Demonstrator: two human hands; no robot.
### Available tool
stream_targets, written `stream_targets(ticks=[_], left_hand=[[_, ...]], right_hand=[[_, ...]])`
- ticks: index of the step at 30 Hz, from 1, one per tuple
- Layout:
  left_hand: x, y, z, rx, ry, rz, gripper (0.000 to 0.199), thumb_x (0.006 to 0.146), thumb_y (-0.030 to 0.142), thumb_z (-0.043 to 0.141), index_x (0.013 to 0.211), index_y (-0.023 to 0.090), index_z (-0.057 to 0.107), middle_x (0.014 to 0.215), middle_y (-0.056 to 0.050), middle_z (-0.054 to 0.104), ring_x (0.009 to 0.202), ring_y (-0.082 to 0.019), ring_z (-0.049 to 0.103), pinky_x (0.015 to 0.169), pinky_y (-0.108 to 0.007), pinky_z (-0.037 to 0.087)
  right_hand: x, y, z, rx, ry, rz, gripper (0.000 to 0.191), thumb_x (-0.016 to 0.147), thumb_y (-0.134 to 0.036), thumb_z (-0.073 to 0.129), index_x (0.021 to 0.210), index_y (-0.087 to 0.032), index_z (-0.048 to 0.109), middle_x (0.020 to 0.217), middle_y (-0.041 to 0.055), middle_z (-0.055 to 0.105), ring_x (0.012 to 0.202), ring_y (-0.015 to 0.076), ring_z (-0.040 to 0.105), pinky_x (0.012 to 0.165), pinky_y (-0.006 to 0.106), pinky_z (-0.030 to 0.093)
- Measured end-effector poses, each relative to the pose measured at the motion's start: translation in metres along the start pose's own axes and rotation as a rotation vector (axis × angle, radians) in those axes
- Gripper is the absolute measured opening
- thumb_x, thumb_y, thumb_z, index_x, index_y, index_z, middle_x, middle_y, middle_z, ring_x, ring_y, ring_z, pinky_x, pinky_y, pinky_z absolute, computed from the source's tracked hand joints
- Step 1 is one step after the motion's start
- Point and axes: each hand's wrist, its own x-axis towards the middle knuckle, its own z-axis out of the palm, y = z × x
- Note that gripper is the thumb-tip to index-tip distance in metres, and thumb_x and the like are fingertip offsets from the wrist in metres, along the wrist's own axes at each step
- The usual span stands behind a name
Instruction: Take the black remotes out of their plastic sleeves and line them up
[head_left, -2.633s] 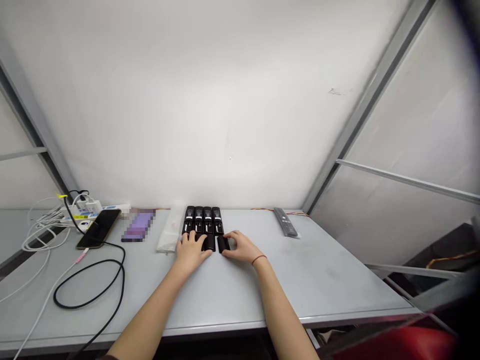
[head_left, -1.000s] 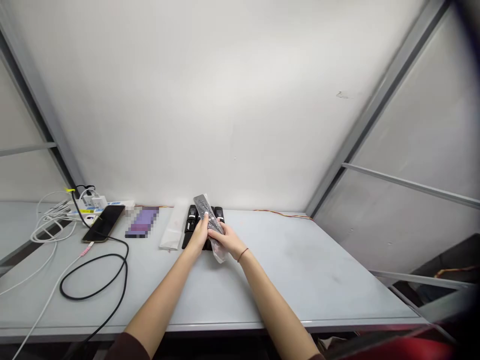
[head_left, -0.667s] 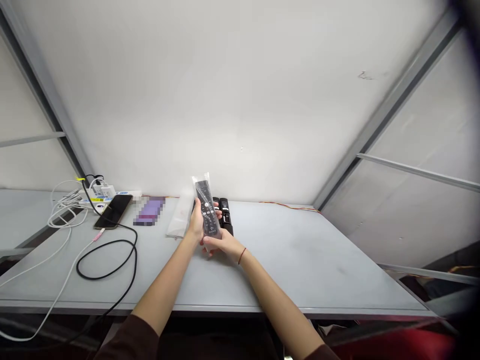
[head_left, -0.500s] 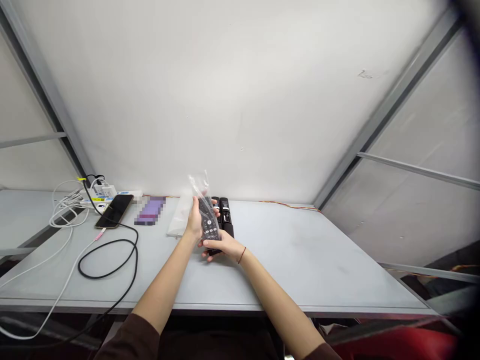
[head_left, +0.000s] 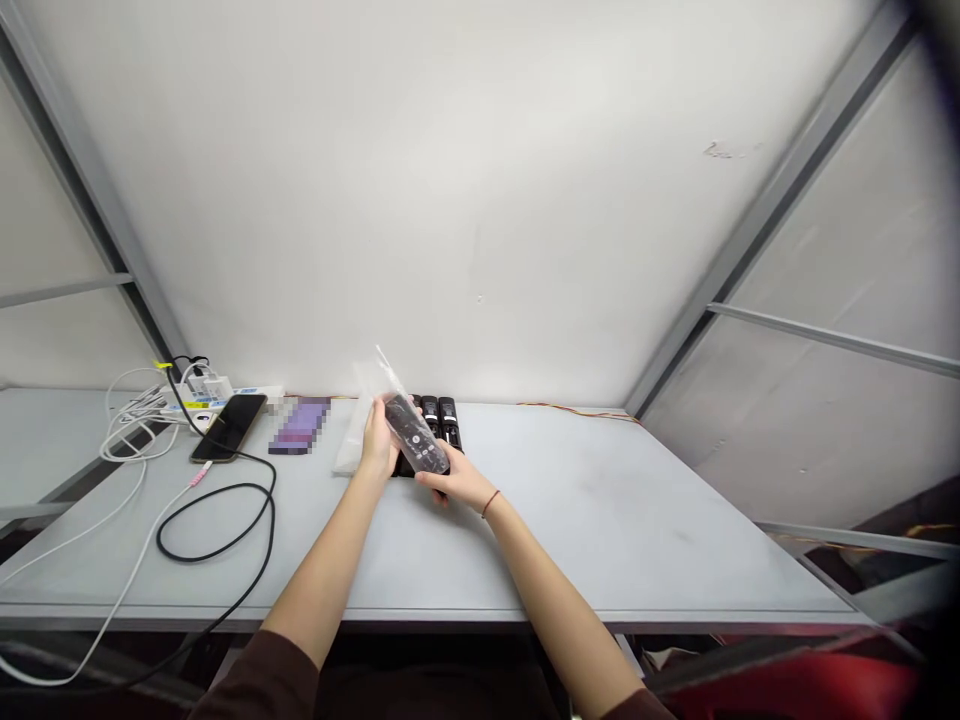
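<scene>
A black remote control [head_left: 417, 438] lies tilted between my hands inside a clear plastic bag [head_left: 386, 368], whose loose end sticks up past its top. My left hand [head_left: 379, 440] is closed around the upper left side of the bagged remote. At its lower end, my right hand [head_left: 459, 478] grips it with the thumb on top. Just behind them, more black remotes [head_left: 448, 412] lie side by side on the table, with battery bays visible; my hands partly cover them. Left of these is a stack of clear plastic bags [head_left: 350, 450], partly behind my left hand.
To the left, a dark phone [head_left: 231, 428] is plugged into a white cable, beside a pixelated purple object [head_left: 301, 425]. A power strip [head_left: 259, 391] with tangled white cables [head_left: 124, 425] stands at the back left. A black cable [head_left: 217, 487] loops across the grey table [head_left: 600, 530]. A white wall [head_left: 480, 200] rises behind.
The bagged remote has turned, its lower end swinging right and up. My right hand has moved slightly right and up with it, and my left hand slightly left.
</scene>
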Motion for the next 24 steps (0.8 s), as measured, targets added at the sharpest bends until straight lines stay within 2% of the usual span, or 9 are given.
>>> stream_targets(ticks=[4, 6, 9, 12, 15, 17, 20, 24], left_hand=[[0.014, 0.02, -0.013, -0.075, 0.136, 0.145, 0.031, 0.092, 0.044, 0.035, 0.11, 0.023, 0.048, 0.095, -0.006, 0.064, 0.074, -0.016, 0.064, 0.073, -0.035, 0.05], [0.021, 0.032, -0.025, -0.121, 0.201, 0.199, 0.035, 0.093, 0.048, 0.027, 0.114, 0.026, 0.044, 0.101, -0.006, 0.062, 0.08, -0.016, 0.064, 0.078, -0.036, 0.05], [0.032, 0.048, -0.047, -0.15, 0.313, 0.173, 0.043, 0.091, 0.056, 0.015, 0.118, 0.032, 0.039, 0.1, -0.005, 0.061, 0.088, -0.017, 0.063, 0.079, -0.036, 0.05], [0.039, 0.056, -0.063, -0.038, 0.408, 0.097, 0.047, 0.09, 0.057, 0.012, 0.113, 0.03, 0.042, 0.091, -0.004, 0.061, 0.088, -0.017, 0.063, 0.076, -0.033, 0.051], [0.043, 0.056, -0.067, 0.153, 0.38, 0.036, 0.03, 0.094, 0.04, 0.026, 0.104, 0.022, 0.048, 0.076, -0.001, 0.059, 0.073, -0.013, 0.062, 0.073, -0.03, 0.051], [0.044, 0.054, -0.066, 0.259, 0.347, 0.02, 0.018, 0.088, 0.022, 0.039, 0.101, 0.018, 0.051, 0.07, 0.002, 0.056, 0.063, -0.009, 0.058, 0.07, -0.026, 0.05], [0.044, 0.051, -0.066, 0.49, 0.29, 0.038, 0.031, 0.076, 0.007, 0.047, 0.104, 0.018, 0.055, 0.071, 0.003, 0.056, 0.056, -0.006, 0.052, 0.063, -0.021, 0.047], [0.043, 0.052, -0.076, 0.852, 0.144, 0.054, 0.043, 0.071, 0.013, 0.057, 0.114, 0.019, 0.056, 0.079, 0.0, 0.061, 0.056, -0.01, 0.054, 0.062, -0.025, 0.046]], right_hand=[[-0.006, -0.006, -0.004, -0.102, -0.063, 0.064, 0.04, 0.07, -0.032, 0.068, 0.103, -0.018, 0.049, 0.051, -0.0066, 0.053, 0.04, 0.0105, 0.049, 0.038, 0.021, 0.038], [-0.009, -0.009, -0.007, -0.119, -0.044, 0.076, 0.033, 0.069, -0.03, 0.068, 0.095, -0.019, 0.052, 0.052, -0.0063, 0.053, 0.04, 0.0099, 0.049, 0.039, 0.021, 0.038], [-0.008, -0.009, -0.013, -0.072, 0.071, 0.072, 0.023, 0.068, -0.028, 0.068, 0.081, -0.019, 0.052, 0.053, -0.0053, 0.054, 0.039, 0.0096, 0.049, 0.037, 0.021, 0.037], [-0.004, -0.003, -0.022, 0.002, 0.226, 0.064, 0.021, 0.068, -0.027, 0.066, 0.076, -0.019, 0.049, 0.056, -0.0033, 0.055, 0.038, 0.0099, 0.05, 0.034, 0.021, 0.036], [-0.001, 0.002, -0.032, 0.04, 0.336, 0.069, 0.02, 0.069, -0.026, 0.063, 0.076, -0.02, 0.046, 0.057, -0.0037, 0.054, 0.039, 0.0095, 0.05, 0.033, 0.02, 0.037], [0.0, 0.003, -0.036, 0.072, 0.395, 0.078, 0.02, 0.069, -0.026, 0.062, 0.076, -0.02, 0.045, 0.056, -0.0039, 0.053, 0.04, 0.0096, 0.051, 0.033, 0.02, 0.037], [-0.001, 0.003, -0.038, 0.126, 0.448, 0.088, 0.02, 0.069, -0.025, 0.062, 0.078, -0.019, 0.045, 0.056, -0.0035, 0.054, 0.04, 0.0098, 0.051, 0.033, 0.02, 0.036], [-0.001, 0.002, -0.037, 0.14, 0.451, 0.094, 0.02, 0.069, -0.025, 0.062, 0.078, -0.018, 0.046, 0.056, -0.003, 0.054, 0.04, 0.0096, 0.05, 0.033, 0.02, 0.035]])
